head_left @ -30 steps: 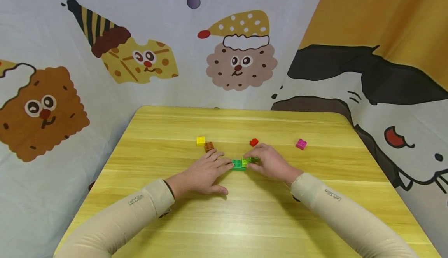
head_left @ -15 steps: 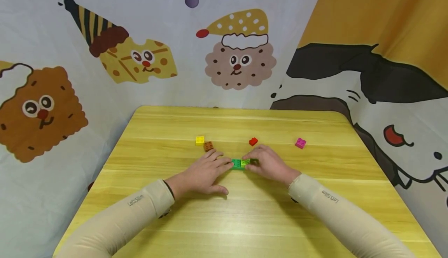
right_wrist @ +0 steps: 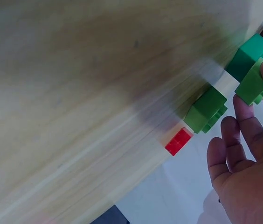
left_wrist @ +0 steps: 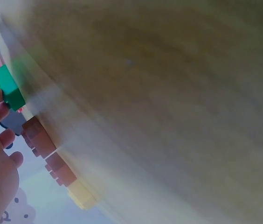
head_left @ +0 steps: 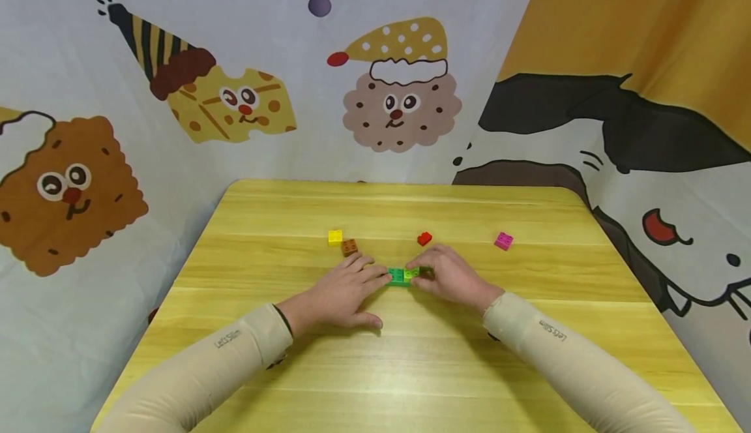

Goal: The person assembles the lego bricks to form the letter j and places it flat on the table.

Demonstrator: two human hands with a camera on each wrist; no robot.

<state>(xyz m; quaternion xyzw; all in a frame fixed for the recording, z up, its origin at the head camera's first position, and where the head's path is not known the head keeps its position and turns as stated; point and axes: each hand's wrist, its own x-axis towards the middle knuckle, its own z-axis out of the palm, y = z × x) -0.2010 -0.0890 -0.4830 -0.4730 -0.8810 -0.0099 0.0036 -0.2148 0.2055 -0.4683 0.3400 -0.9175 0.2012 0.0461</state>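
My right hand (head_left: 454, 276) pinches a lime green toy building brick (right_wrist: 252, 84) between thumb and finger, over one end of a longer green brick (right_wrist: 247, 58). The lime brick (head_left: 411, 273) overlaps the green one, whose bare studs show on the left. My left hand (head_left: 346, 289) lies palm down with fingers extended, its fingertips at the green brick's left end. In the left wrist view that green brick (left_wrist: 10, 88) is right by the fingers. Another green brick (right_wrist: 207, 112) stands on the table close to the right hand's fingers, mostly hidden in the head view.
Beyond the left hand are a brown brick (head_left: 349, 246) and a yellow brick (head_left: 335, 237); the left wrist view shows two brown bricks (left_wrist: 40, 135). A red brick (head_left: 424, 238) lies behind the right hand, a pink brick (head_left: 503, 241) farther right. A printed cloth (head_left: 264, 159) hangs behind the wooden table (head_left: 375, 381).
The lime brick has come down a little over the green brick's right end within the first half second. Since then both hands stay nearly still. The left hand holds its place throughout.
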